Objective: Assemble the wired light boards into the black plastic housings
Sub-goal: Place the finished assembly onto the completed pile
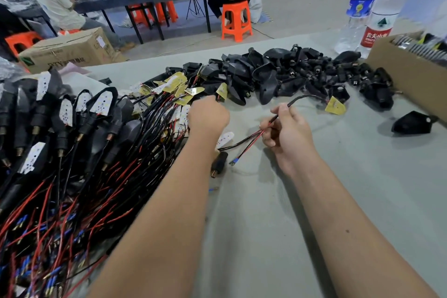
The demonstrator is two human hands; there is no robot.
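Head view: the grey desk (pixel 362 176) carries everything, and the pile of loose boards (pixel 174 87), yellow-backed with red and black wires, lies near its middle. The left hand (pixel 208 116) reaches into the near edge of that pile with its fingers curled down among the wires; whether it grips any of them cannot be told, since the back of the hand hides the fingertips. To the right of the pile, the right hand (pixel 287 128) pinches a black sleeved cable (pixel 297 99) between thumb and fingers. From that grip the cable arcs up and away from the pile to a yellow board (pixel 335 106), which hangs just beyond the fingers, clear of the hand. The cable's red and black leads (pixel 244 143) trail back from the palm toward the pile, ending in a blue terminal (pixel 234 161) on the desk.

Behind and to the right of the pile sits a heap of empty black housings (pixel 278 72). One housing (pixel 413 123) lies alone, well right of the right hand. Left of the pile, finished units (pixel 72 113) lie in rows. A cardboard box (pixel 411 72) and two water bottles (pixel 367 7) stand far right of the pile.
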